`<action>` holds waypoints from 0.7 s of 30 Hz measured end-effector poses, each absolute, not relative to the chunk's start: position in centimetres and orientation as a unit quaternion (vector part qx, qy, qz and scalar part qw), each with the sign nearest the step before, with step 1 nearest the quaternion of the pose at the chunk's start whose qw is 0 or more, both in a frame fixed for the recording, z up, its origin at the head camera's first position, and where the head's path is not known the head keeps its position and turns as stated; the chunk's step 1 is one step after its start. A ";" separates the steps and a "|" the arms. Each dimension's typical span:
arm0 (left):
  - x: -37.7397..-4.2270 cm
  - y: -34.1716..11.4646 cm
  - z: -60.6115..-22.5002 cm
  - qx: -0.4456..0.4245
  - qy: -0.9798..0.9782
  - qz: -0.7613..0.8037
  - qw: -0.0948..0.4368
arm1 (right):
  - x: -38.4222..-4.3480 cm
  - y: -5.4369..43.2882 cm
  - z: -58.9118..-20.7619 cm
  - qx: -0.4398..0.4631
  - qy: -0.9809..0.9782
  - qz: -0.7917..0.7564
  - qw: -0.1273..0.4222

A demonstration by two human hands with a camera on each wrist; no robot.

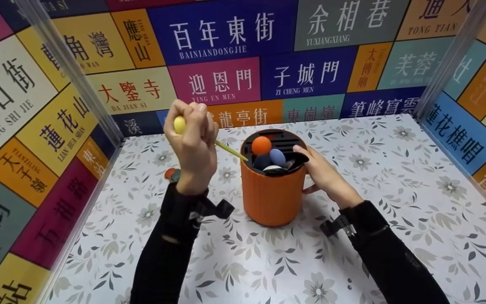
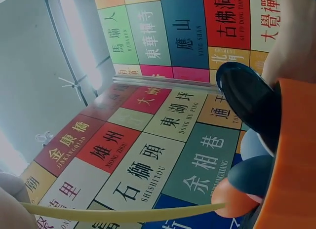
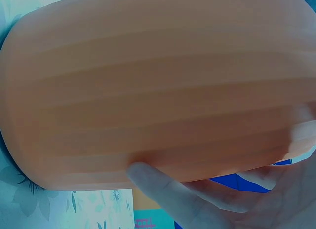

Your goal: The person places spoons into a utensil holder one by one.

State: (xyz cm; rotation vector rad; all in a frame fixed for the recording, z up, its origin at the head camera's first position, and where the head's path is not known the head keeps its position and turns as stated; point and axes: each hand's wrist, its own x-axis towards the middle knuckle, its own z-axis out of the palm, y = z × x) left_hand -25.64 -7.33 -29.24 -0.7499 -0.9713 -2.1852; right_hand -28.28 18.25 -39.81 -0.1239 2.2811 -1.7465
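An orange pitcher (image 1: 271,196) stands upright with a slotted black lid (image 1: 283,137) in its top. On the lid lie an orange ball (image 1: 261,145), a blue ball (image 1: 277,157), a dark navy ball (image 1: 262,162) and a partly hidden white one. My right hand (image 1: 325,171) grips the pitcher at its handle side, thumb at the lid's edge; in the right wrist view, a finger touches the ribbed orange wall (image 3: 148,91). My left hand (image 1: 193,141), raised left of the pitcher, holds a thin yellow stick (image 1: 231,150) with a rounded end. The stick's tip overlaps the pitcher's rim.
Behind my left wrist, a small red thing (image 1: 170,173) and a dark green one (image 1: 176,175) lie on the table. A flower-patterned cover (image 1: 251,261) spreads over the tabletop. Panels with street names (image 1: 215,80) wall in the back and both sides.
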 end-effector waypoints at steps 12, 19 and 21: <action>-27.7 -5.1 -31.2 -0.269 -0.421 -0.816 0.292 | -28.2 18.3 -40.0 -0.045 0.785 -0.603 0.134; -28.5 -4.1 -33.1 -0.254 -0.494 -0.792 0.252 | -28.3 18.3 -40.0 -0.041 0.789 -0.599 0.129; -28.7 -3.8 -33.6 -0.245 -0.526 -0.774 0.252 | -28.4 18.2 -40.0 -0.041 0.789 -0.600 0.129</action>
